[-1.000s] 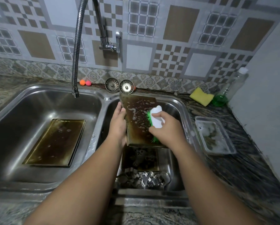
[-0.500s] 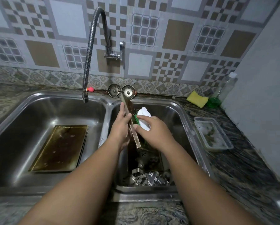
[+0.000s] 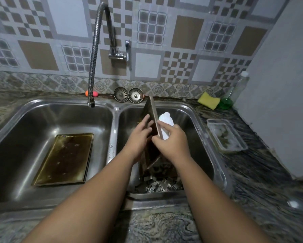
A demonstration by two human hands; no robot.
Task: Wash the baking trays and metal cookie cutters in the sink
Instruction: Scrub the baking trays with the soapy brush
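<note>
The person is standing at a double sink (image 3: 114,109) set into a dark marbled countertop (image 3: 261,172). In the right basin, the upright baking tray (image 3: 151,111) is standing on edge, almost edge-on to the camera, its top leaning toward the basin's far rim. The left hand (image 3: 140,135) is lying against the tray's left face, fingers fairly straight and pressing on the metal rather than wrapping it. The right hand (image 3: 171,142) is gripping the brush (image 3: 165,121), fingers curled round its white handle, and is holding it against the tray's right side; the bristles are hidden behind the tray.

The cookie cutters (image 3: 159,185) are lying in a loose pile along the near edge of the right basin, below the 2 forearms. Whether the upright tray's lower edge is touching them cannot be told.

The flat baking tray (image 3: 64,158) is lying on the bottom of the left basin, toward its near right corner, dark and browned. The faucet (image 3: 94,58) is arching from the tiled wall, its spout hanging over the left basin's far edge.

On the far rim between the basins, 2 strainers (image 3: 120,94) are leaning side by side. At the countertop's far right corner, a yellow sponge (image 3: 208,100) is sitting just beside a bottle (image 3: 235,95) with green liquid. A clear container (image 3: 226,135) is resting near the sink's right edge.
</note>
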